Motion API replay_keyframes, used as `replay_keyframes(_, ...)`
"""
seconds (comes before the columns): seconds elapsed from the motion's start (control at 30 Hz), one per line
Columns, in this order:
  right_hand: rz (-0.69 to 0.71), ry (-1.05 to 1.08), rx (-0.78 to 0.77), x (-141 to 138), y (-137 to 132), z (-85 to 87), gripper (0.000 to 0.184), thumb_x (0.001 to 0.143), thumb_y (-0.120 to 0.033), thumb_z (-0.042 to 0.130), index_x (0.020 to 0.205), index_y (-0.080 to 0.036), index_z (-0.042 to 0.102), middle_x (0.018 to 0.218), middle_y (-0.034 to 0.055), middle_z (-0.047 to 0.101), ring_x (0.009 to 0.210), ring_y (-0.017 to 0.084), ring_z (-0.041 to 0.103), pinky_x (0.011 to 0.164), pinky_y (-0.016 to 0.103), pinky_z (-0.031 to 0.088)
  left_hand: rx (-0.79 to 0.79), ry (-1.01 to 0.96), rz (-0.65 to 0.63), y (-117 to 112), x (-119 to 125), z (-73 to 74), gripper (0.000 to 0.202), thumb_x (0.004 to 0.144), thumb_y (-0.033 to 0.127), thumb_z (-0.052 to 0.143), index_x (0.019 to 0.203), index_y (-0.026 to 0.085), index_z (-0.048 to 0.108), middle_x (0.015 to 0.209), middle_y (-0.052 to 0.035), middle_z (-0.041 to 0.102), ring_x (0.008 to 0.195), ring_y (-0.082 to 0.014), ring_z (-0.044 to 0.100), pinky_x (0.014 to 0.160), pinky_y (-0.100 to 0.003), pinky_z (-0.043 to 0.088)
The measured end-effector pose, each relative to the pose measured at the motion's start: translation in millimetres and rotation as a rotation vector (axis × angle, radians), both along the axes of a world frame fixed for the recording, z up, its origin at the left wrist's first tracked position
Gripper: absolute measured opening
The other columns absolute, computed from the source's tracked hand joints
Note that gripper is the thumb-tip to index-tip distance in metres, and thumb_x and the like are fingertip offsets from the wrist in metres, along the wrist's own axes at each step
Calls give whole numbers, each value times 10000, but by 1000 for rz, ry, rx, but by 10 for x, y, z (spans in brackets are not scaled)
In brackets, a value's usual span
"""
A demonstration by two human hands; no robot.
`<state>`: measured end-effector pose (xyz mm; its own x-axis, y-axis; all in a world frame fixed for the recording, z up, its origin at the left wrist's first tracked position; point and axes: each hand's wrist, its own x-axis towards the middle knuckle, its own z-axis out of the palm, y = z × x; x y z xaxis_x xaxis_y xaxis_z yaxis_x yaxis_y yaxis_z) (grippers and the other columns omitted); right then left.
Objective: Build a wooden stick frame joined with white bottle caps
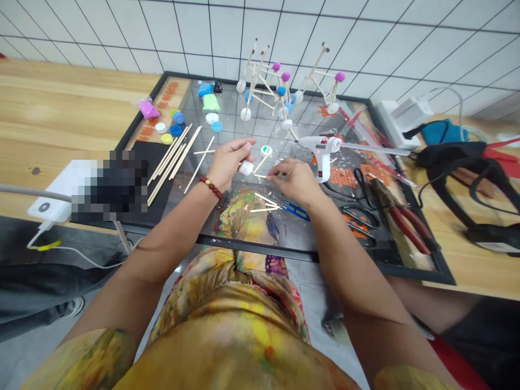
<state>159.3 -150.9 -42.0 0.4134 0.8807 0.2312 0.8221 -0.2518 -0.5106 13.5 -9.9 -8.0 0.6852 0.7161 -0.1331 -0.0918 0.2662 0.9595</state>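
Note:
My left hand (229, 160), a beaded bracelet at its wrist, is closed on a white bottle cap (246, 168). Close by on the right, my right hand (296, 180) pinches a short wooden stick (261, 176) that points at the cap; whether they touch I cannot tell. Beyond the hands lies a white cap with a green mark (266, 151). Short cut sticks (266, 206) and a blue-handled tool (296, 210) rest nearer me. Right of my right hand, a white glue gun (324, 154) stands with a glue stick in its back.
Stick models with cap wheels (260, 89) stand at the back. Long sticks (173, 154), coloured caps (176, 130) and clay packets (210, 102) lie left. Pliers (406, 216), dark scissors (359, 221) and a power strip (392, 124) are right. Other people's legs show at both sides.

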Motion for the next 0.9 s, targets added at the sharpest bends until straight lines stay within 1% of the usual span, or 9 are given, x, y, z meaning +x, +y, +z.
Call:
replay_keyframes(0.1,-142,44,61,2,35,-21,83,822,-197,662,819,-194,746,883,81,722,825,238,629,825,399,485,-26,25,-17,-46,13,-21,128,971,126,610,967,140,737,562,51,518,578,-94,597,577,-201,450)
replay_keyframes(0.17,-217,198,170,14,65,-24,71,847,-209,645,836,-195,713,809,53,686,746,205,593,761,370,476,-57,41,-40,-70,23,-29,147,979,108,582,943,131,723,553,54,501,540,-90,570,543,-203,421)
replay_keyframes(0.2,-214,306,221,15,78,-21,62,857,-232,650,839,-199,700,768,33,663,705,187,571,724,351,468,-73,50,-61,-80,27,-30,152,977,95,575,936,126,718,553,54,500,528,-88,562,532,-204,411)
replay_keyframes(0.27,-144,503,299,-5,99,-6,94,860,-296,688,831,-207,686,720,3,629,654,158,536,669,320,447,-94,57,-109,-97,32,-33,147,970,72,578,934,118,713,556,54,505,525,-86,562,537,-206,415)
replay_keyframes(0.33,-67,587,354,-49,108,18,146,830,-343,743,802,-213,684,726,-7,626,651,144,525,665,312,434,-106,43,-127,-108,35,-40,141,963,56,588,927,113,711,564,51,524,541,-84,574,580,-211,450)
replay_keyframes(0.4,-44,614,390,-101,102,52,167,796,-354,774,764,-218,683,720,-12,620,655,138,513,671,313,417,-119,16,-118,-112,35,-51,153,961,43,582,911,111,710,579,42,555,564,-85,586,634,-225,486)
replay_keyframes(0.57,-92,747,377,-185,72,133,183,778,-386,775,722,-239,681,668,-18,565,655,149,471,658,318,370,-71,42,-104,-113,31,-66,148,938,35,615,885,113,729,604,13,615,579,-85,577,616,-225,446)
replay_keyframes(0.73,-90,783,314,-221,86,137,276,728,-445,833,690,-238,655,639,-23,546,625,138,435,617,307,340,-62,51,-119,-135,28,-45,147,927,48,635,854,125,736,592,18,593,574,-89,570,593,-225,421)
replay_keyframes(0.9,-100,804,317,-232,101,130,278,677,-440,857,670,-232,671,639,-19,598,608,126,450,585,287,351,-39,71,-148,-148,20,-21,146,948,105,647,841,130,743,562,24,572,534,-87,536,548,-222,395)
